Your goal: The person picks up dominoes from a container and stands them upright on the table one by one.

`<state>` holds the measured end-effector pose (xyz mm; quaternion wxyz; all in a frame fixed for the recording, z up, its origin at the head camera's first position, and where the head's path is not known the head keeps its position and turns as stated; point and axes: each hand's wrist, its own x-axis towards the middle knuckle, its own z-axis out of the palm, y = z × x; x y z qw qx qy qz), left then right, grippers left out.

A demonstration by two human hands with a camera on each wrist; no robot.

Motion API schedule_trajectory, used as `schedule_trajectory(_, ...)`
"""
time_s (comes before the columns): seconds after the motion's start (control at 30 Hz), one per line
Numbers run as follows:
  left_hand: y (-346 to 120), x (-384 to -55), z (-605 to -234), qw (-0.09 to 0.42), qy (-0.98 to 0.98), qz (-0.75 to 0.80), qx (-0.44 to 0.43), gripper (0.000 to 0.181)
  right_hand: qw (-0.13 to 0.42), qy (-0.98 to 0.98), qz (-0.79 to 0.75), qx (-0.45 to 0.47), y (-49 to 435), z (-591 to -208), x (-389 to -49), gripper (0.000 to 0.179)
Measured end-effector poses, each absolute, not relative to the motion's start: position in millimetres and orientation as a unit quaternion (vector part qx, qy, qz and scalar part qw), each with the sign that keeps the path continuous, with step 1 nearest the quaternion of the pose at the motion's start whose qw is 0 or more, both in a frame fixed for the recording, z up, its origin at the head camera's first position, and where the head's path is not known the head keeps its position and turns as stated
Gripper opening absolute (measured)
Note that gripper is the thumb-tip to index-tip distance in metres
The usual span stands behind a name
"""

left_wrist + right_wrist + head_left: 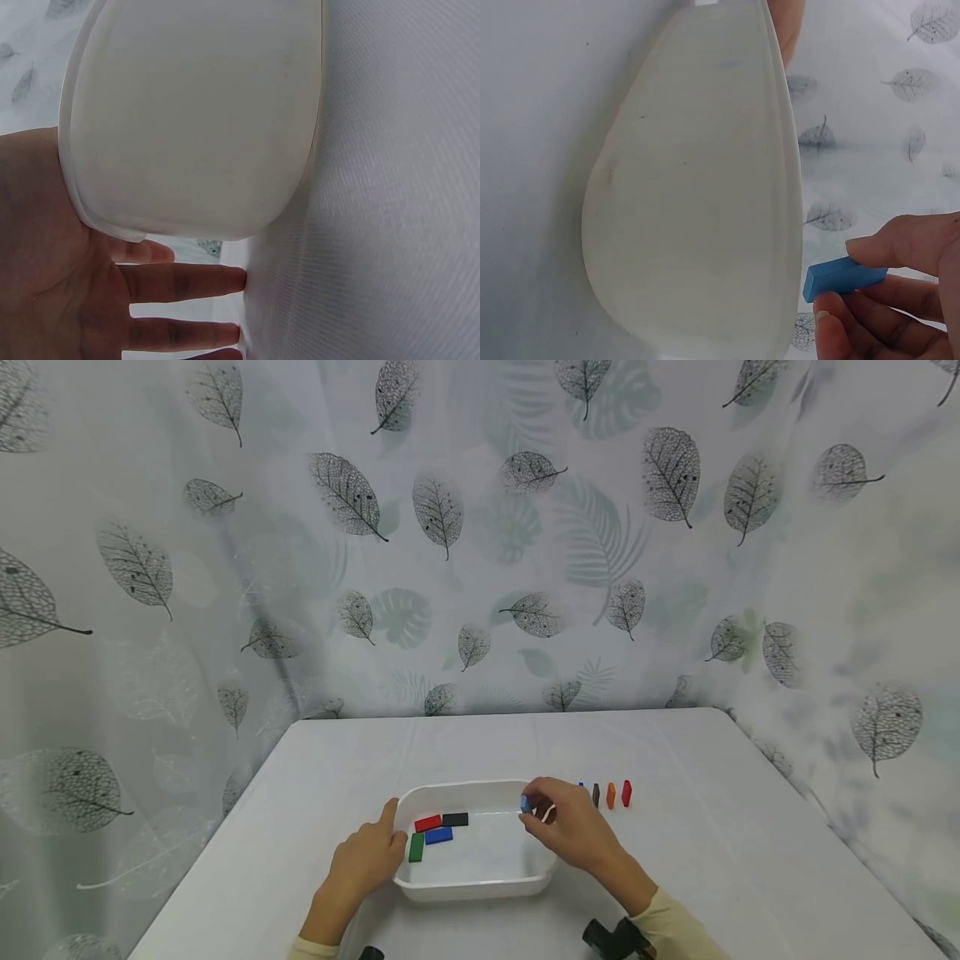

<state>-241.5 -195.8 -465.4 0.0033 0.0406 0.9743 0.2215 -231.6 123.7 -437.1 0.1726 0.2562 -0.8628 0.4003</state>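
My right hand (566, 822) pinches a small light-blue rectangular block (840, 278) between thumb and fingertips, over the right end of a white plastic tray (480, 891). In the right wrist view the block is tilted just beyond the tray's rim. At the tray's left end is my left hand (367, 860), its thumb hooked over the rim. The left wrist view shows its other fingers (184, 282) stretched straight outside the tray wall. On the tray's left floor lie a red block (428, 822), a black block (455, 819), a blue block (438, 835) and a green block (416, 847).
Right of the tray, a dark block (596, 795), an orange block (611, 795) and a red block (626, 793) stand upright in a row, with another blue one (581, 785) mostly hidden behind my right hand. Leaf-patterned curtains (480, 568) surround the white table (712, 860).
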Motion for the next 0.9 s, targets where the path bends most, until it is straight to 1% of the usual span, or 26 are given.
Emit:
schedule_trajectory(0.23, -195, -240, -462, 0.003, 0.974, 0.224, 0.044, 0.061, 0.184, -0.854, 0.412, 0.259, 135, -439, -233, 0.022)
schedule_trajectory(0.63, -195, -240, -464, 0.000, 0.973, 0.225, 0.046, 0.061, 0.214, -0.857, 0.414, 0.221, 154, -438, -228, 0.027)
schedule_trajectory(0.9, -197, -241, -465, -0.007, 0.974, 0.219, 0.058, 0.060, 0.218, -0.867, 0.402, 0.199, 164, -438, -228, 0.029)
